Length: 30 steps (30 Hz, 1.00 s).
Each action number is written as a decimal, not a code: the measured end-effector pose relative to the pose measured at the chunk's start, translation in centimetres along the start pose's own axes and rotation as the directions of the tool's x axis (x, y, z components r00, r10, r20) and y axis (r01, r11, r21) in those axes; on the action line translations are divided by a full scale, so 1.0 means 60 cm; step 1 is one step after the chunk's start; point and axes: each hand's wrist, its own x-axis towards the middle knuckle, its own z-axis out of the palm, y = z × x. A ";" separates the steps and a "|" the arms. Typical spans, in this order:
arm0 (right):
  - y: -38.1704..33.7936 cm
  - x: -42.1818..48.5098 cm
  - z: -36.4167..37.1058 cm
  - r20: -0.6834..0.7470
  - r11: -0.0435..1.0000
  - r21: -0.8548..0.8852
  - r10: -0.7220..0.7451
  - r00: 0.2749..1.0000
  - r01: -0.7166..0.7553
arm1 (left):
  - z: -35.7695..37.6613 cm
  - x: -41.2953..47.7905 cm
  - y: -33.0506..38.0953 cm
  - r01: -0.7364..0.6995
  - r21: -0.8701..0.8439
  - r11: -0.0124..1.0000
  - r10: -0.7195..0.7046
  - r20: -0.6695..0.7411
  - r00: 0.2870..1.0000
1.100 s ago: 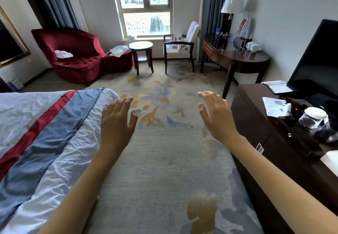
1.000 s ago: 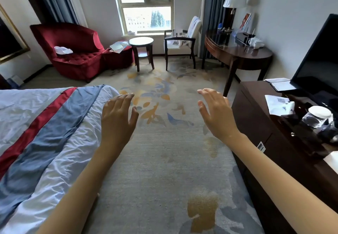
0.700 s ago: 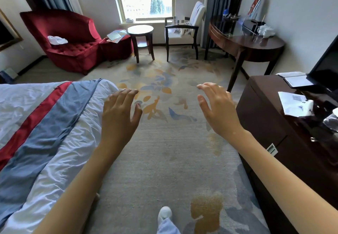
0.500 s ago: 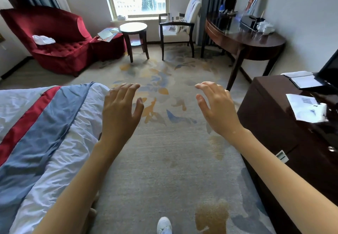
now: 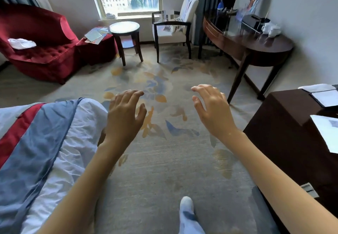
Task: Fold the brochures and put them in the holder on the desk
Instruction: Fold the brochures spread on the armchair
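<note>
Tho far fr. fingers [image 5: 130,96], brochures [image 5: 95,35] ahead.

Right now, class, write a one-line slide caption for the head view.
Both empty, left hand and right hand held out over the carpet between bed and dark cabinet.

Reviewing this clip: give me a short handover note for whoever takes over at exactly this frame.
Left hand: open, empty, held out by the corner of the bed.
Right hand: open, empty, over the carpet.
Brochures: loose, unfolded, on the red ottoman beside the armchair; more papers on the white chair.
Desk: far right by the wall; things on it are blurred, so the holder cannot be picked out.
Done: nothing visible.
Left: fetch the brochures, fold them, place them in the holder.
</note>
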 end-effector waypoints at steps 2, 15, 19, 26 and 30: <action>0.020 0.055 0.028 0.012 1.000 -0.001 0.003 1.000 -0.003 | 0.031 0.053 -0.018 -0.010 -0.003 1.000 0.010 0.009 1.000; 0.166 0.509 0.159 -0.012 1.000 0.006 -0.024 1.000 0.024 | 0.236 0.477 -0.129 -0.001 -0.007 1.000 0.001 -0.029 1.000; 0.184 0.629 0.211 0.028 1.000 -0.004 -0.025 0.999 0.025 | 0.284 0.579 -0.185 0.054 -0.020 0.998 -0.055 -0.026 0.998; 0.213 0.855 0.356 0.072 0.999 -0.015 -0.034 0.997 0.035 | 0.401 0.780 -0.315 0.074 -0.027 0.997 -0.074 0.008 0.997; 0.224 1.002 0.438 0.035 1.000 0.001 -0.020 0.999 0.020 | 0.462 0.918 -0.400 0.066 -0.063 0.996 -0.065 0.010 0.998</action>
